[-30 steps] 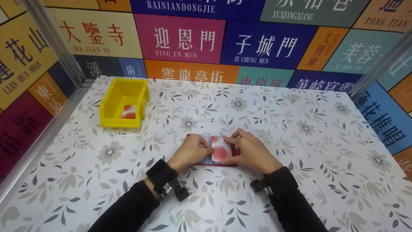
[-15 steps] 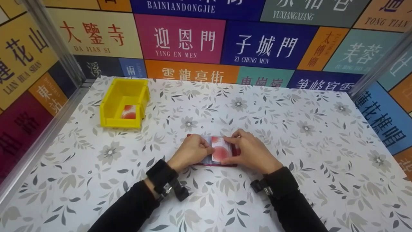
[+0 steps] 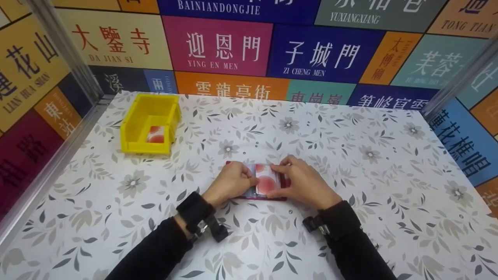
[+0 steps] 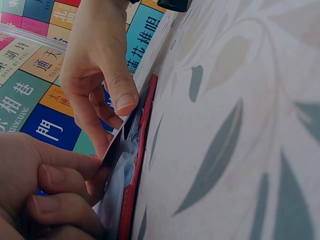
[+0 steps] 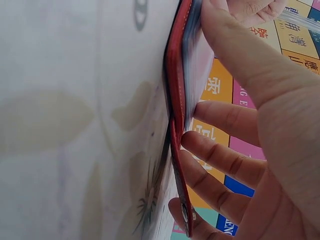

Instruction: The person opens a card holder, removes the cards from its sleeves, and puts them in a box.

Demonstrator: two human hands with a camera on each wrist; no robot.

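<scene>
A red card holder (image 3: 286,182) with clear plastic sleeves lies open on the table before me. Over its sleeves is a white card (image 3: 267,184) with red circles. My right hand (image 3: 305,182) grips this card at its right side, thumb near the bottom corner and index finger near the top. My left hand (image 3: 231,181) pinches at the card's left edge with thumb and curled index finger; whether a sleeve is caught too, I cannot tell. Bunched clear plastic (image 4: 122,170) shows under the card in the left wrist view. A snap strap (image 5: 181,192) extends beside my right fingers.
A yellow bin (image 3: 146,148) stands at the back left, with another red-and-white card (image 3: 156,134) inside. The table (image 3: 350,128) has a floral cover. Printed panels (image 3: 218,46) wall in the back and both sides.
</scene>
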